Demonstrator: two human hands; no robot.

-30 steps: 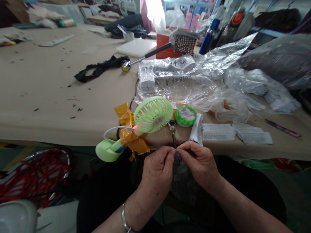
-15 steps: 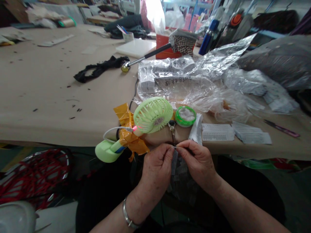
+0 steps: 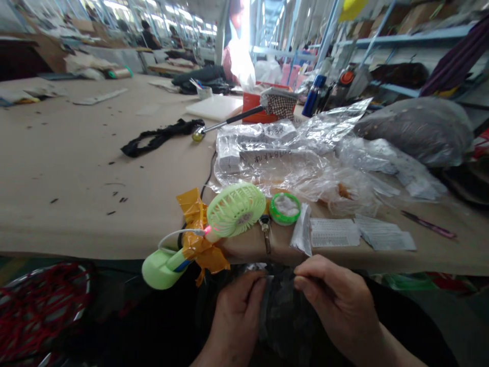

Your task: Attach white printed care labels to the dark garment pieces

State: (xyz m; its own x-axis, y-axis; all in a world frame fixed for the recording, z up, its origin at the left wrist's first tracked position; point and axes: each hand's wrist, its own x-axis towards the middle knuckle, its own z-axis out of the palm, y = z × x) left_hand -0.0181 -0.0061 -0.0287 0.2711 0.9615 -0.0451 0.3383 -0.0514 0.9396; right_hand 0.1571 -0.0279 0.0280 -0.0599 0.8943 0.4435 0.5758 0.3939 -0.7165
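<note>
My left hand [image 3: 241, 313] is closed below the table edge, its thumb and forefinger pinching a pale strip [image 3: 266, 298] that looks like a printed label and hangs down, dim and blurred. My right hand [image 3: 340, 300] is apart from it on the right, thumb and forefinger pressed together; anything between those tips is too small to see. In front of my hands, a thin metal rod [image 3: 266, 238] with a dark collar juts toward the table edge. A green round tub [image 3: 284, 209] with white fluffy filling is beside it. Dark cloth lies over my lap, with pale pieces on it.
A light green fan [image 3: 237, 209] is taped at the edge with brown tape [image 3: 196, 232]. Printed paper sheets [image 3: 334, 232], a folded silver packet [image 3: 302, 232], a pen-like tool [image 3: 428, 223] and clear plastic bags [image 3: 275, 163] lie rightward. A black cloth band [image 3: 162, 137] rests further left.
My hands have separated: they met at the rod's tip and are now lower and apart, the right one further right. The label strip stays with the left. The camera view has tilted up.
</note>
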